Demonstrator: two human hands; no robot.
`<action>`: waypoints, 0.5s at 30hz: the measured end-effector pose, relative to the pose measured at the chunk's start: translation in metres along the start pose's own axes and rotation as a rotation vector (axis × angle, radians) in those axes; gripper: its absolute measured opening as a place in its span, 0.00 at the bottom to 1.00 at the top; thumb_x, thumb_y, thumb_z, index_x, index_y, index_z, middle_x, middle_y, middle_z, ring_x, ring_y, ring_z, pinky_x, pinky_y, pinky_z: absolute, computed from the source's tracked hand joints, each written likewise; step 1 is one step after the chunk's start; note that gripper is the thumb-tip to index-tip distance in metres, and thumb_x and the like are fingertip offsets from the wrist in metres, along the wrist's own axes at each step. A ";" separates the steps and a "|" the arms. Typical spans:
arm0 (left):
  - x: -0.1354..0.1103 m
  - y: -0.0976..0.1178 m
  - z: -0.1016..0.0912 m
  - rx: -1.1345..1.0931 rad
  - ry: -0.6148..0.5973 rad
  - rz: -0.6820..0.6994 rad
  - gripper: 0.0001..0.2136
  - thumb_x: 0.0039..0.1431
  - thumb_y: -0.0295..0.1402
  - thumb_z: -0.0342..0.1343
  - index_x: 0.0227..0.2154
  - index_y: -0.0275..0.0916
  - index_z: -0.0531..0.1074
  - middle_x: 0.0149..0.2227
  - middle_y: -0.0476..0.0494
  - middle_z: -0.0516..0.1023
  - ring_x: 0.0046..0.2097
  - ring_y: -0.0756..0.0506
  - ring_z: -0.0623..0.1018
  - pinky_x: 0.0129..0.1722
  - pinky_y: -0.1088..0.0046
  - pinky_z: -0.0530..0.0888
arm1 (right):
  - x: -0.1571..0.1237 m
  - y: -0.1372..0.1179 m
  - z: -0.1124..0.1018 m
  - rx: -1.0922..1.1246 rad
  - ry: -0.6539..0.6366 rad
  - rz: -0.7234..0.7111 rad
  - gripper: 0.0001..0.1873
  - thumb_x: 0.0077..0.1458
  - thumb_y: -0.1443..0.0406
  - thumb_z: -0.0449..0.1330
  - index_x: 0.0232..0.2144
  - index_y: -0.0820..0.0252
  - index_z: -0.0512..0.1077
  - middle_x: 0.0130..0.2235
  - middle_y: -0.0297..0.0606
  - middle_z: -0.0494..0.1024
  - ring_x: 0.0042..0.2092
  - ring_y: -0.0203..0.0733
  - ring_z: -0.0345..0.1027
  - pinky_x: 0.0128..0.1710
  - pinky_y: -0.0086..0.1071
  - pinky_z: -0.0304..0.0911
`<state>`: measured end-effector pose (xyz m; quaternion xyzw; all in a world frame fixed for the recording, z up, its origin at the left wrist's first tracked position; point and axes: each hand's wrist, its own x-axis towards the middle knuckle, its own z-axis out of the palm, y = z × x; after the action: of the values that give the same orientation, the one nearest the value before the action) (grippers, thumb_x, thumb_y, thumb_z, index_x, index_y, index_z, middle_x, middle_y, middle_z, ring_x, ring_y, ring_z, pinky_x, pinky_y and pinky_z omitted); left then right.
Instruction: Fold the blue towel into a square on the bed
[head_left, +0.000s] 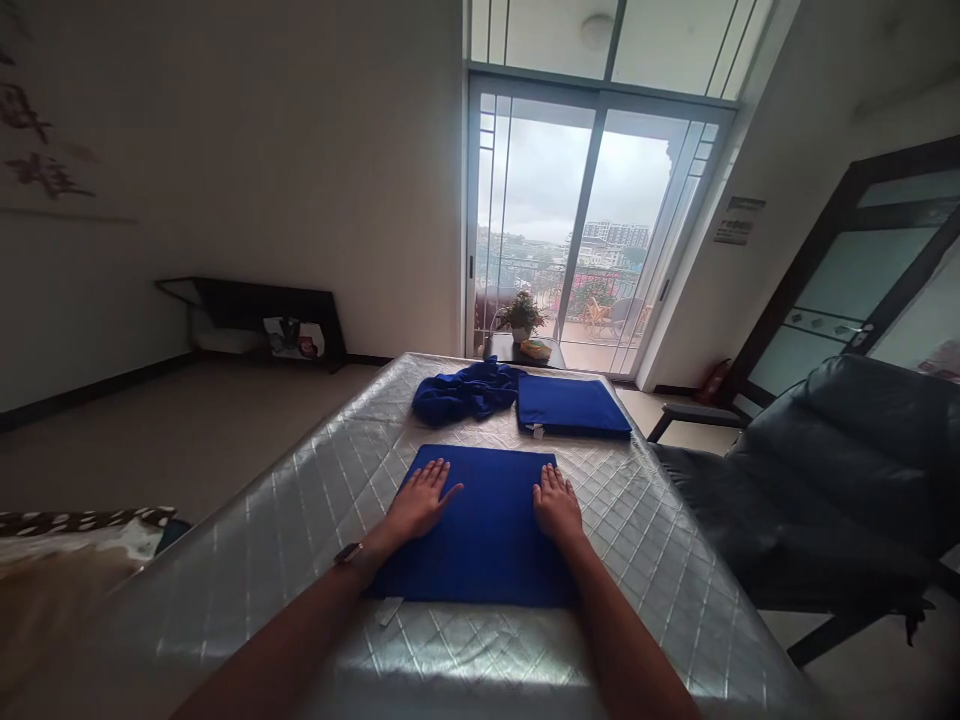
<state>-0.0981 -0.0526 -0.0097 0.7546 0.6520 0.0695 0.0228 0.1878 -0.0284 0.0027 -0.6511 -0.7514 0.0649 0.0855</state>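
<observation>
A blue cloth (pixel 487 530) lies flat and folded into a rectangle on the quilted silver surface (pixel 300 540) in front of me. My left hand (pixel 421 500) rests palm down on its left part, fingers spread. My right hand (pixel 556 502) lies flat on its right edge, fingers together and stretched out. Neither hand holds anything. Farther back, a second folded blue cloth (pixel 571 405) lies neatly at the right, and a crumpled blue cloth (pixel 465 390) sits in a heap to its left.
A dark reclining chair (pixel 810 480) stands close to the right edge of the surface. A potted plant (pixel 522 318) on a small table stands before the glass balcony door (pixel 585 220). A low dark shelf (pixel 255 310) is against the left wall.
</observation>
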 end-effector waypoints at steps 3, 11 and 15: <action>-0.009 -0.016 -0.003 0.049 0.001 -0.066 0.37 0.67 0.53 0.28 0.67 0.29 0.48 0.70 0.35 0.46 0.70 0.40 0.48 0.67 0.58 0.48 | 0.000 -0.001 -0.001 -0.017 -0.004 0.006 0.32 0.65 0.59 0.36 0.68 0.69 0.47 0.70 0.40 0.46 0.70 0.40 0.34 0.67 0.37 0.31; -0.010 -0.014 -0.003 0.036 0.038 -0.080 0.35 0.67 0.52 0.30 0.67 0.29 0.50 0.69 0.33 0.48 0.70 0.40 0.50 0.67 0.58 0.51 | -0.007 -0.006 -0.010 -0.094 0.060 -0.022 0.32 0.65 0.61 0.36 0.67 0.70 0.50 0.69 0.43 0.49 0.70 0.42 0.36 0.67 0.40 0.31; -0.010 -0.016 -0.002 0.047 0.042 -0.079 0.34 0.68 0.51 0.30 0.67 0.31 0.51 0.69 0.33 0.49 0.70 0.40 0.50 0.66 0.57 0.52 | -0.019 -0.010 -0.018 -0.123 0.084 -0.060 0.31 0.65 0.62 0.38 0.66 0.70 0.54 0.68 0.44 0.51 0.70 0.43 0.37 0.67 0.41 0.29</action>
<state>-0.1153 -0.0602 -0.0105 0.7270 0.6831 0.0692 -0.0059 0.1847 -0.0493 0.0218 -0.6344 -0.7689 -0.0116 0.0787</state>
